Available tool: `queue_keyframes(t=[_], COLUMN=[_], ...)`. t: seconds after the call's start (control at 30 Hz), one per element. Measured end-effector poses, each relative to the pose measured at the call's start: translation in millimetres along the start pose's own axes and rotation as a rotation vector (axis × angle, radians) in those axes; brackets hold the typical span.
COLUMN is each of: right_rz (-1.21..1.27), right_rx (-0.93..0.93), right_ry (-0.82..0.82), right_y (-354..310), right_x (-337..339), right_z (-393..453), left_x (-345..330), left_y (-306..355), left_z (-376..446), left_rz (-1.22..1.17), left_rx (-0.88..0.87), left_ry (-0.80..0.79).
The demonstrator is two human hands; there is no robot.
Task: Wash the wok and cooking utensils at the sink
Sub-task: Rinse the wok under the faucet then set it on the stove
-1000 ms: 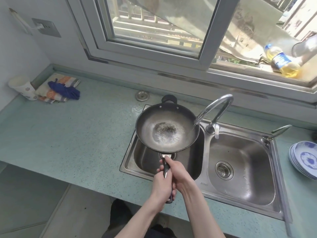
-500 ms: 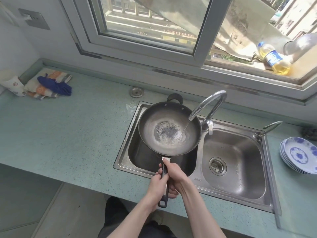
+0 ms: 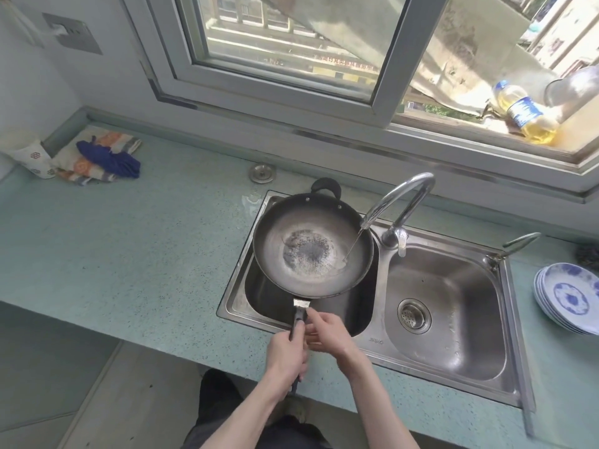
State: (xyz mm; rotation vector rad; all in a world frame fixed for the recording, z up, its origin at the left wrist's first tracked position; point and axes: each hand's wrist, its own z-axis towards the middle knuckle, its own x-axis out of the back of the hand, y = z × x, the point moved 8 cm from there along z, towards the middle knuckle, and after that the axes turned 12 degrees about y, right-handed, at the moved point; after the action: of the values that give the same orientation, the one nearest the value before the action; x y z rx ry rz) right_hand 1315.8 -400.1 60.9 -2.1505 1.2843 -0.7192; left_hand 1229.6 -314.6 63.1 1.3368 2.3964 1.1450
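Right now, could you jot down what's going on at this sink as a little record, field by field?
Wok: held over the left basin, dark burnt residue at its centre
Water: thin stream from the faucet lands on the wok's right inner side
Left hand: grips the long handle
Right hand: beside the handle, fingers loosely on it; exact grip unclear
Right basin: holds nothing but its drain strainer
Counter, far right: stack of blue-patterned plates
Counter, far left: folded cloths and a cup
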Motion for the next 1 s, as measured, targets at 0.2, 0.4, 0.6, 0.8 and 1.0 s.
queue_keyframes(t=[0.2, 0.4, 0.6, 0.8, 1.0], right_rz=[-0.262, -0.851, -1.183, -1.087, -0.490], right_rx=[0.517, 0.761, 0.552, 0.529, 0.503], right_ry=[0.816, 0.878, 0.574, 0.548, 0.502], right_y=[-64, -124, -84, -75, -41], right_x=[129, 170, 154, 152, 81], right_z=[-6, 39, 92, 95, 20], left_x=[10, 8, 11, 16, 19], left_y=[6, 2, 7, 12, 17], left_z=[7, 4, 0, -5, -8], left_rz=[0.035, 0.023, 0.021, 0.032, 0.078], left_rx=[-0.035, -0.009, -0.008, -0.007, -0.076], left_ry=[0.028, 0.020, 0.020, 0.023, 0.068])
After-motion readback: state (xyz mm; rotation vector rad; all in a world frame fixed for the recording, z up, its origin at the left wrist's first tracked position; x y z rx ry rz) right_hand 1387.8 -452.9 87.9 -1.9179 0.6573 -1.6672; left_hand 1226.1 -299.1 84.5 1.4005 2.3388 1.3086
